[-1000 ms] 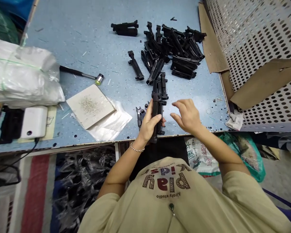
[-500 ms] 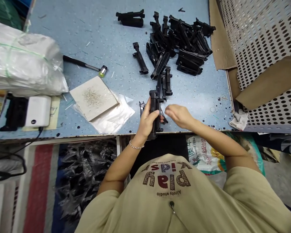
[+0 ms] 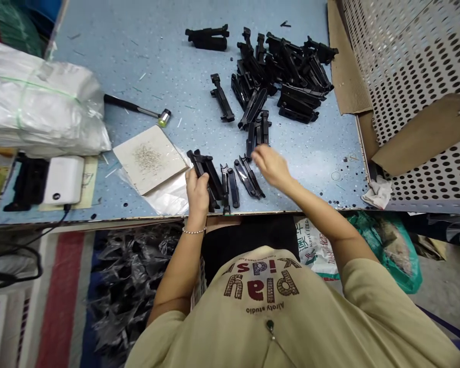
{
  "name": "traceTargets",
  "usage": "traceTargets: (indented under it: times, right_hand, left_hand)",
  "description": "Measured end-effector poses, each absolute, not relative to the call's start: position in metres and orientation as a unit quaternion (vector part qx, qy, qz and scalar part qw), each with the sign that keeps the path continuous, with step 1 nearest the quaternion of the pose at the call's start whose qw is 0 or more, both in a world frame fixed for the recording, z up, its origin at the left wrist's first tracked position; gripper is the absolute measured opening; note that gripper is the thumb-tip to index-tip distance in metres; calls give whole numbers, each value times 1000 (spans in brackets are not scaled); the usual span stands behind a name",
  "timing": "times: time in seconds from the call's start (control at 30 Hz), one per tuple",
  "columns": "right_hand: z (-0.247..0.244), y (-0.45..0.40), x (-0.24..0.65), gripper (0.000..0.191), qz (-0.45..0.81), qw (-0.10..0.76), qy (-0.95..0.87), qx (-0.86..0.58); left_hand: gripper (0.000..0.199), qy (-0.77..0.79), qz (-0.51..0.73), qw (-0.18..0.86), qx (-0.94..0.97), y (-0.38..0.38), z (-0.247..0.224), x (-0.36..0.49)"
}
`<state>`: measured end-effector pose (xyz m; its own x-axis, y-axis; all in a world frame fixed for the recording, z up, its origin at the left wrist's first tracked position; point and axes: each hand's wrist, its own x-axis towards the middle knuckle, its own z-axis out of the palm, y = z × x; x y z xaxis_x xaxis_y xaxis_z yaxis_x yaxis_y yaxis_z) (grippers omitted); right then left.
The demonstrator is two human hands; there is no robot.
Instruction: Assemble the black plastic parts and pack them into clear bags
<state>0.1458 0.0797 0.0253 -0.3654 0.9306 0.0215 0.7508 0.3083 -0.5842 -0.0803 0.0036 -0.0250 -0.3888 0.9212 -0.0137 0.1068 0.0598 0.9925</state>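
My left hand (image 3: 198,191) is closed around a long black plastic part (image 3: 210,176), held at the table's front edge. Beside that part lie narrow black pieces (image 3: 233,188), and a little to their right is another pair of slim black pieces (image 3: 250,176). My right hand (image 3: 273,166) has its fingers curled together over the near end of a small group of black parts (image 3: 258,130). What its fingertips grip, if anything, is hidden. Farther back, a heap of similar black parts (image 3: 287,66) covers the table's right side.
A small hammer (image 3: 138,108) lies left of centre, behind a pale square board (image 3: 149,158) on clear plastic bags (image 3: 168,200). Wrapped white bundles (image 3: 42,102) and a white box with a cable (image 3: 64,180) sit at left. A perforated panel (image 3: 414,56) borders the right.
My left hand has moved left with the black part, which now leans. My right hand has shifted slightly left and up to the small group. Narrow pieces beneath are now uncovered.
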Motion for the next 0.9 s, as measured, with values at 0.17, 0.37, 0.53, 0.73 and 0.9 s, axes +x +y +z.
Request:
traceTargets:
  times: [0.17,0.37,0.53,0.73,0.9]
  right_hand:
    - [-3,158,166,26,201,179,-688,-674]
    - [-8,162,216,25,191,246,-690,-654]
    - [23,69,212,30,141,284,-729,-607]
    - [54,7,196,42,76,297,-861,-406]
    - [64,45,212,49,15,248,-863,-441]
  left_hand:
    - [61,670,475,364,439,4,-60,-77]
    - [64,660,465,301,507,-1,-58,-42]
    - [72,518,509,410,552,4,-8,-1]
    - [79,419,509,609,442,5,29,27]
    - [89,421,452,645,449,-15,40,12]
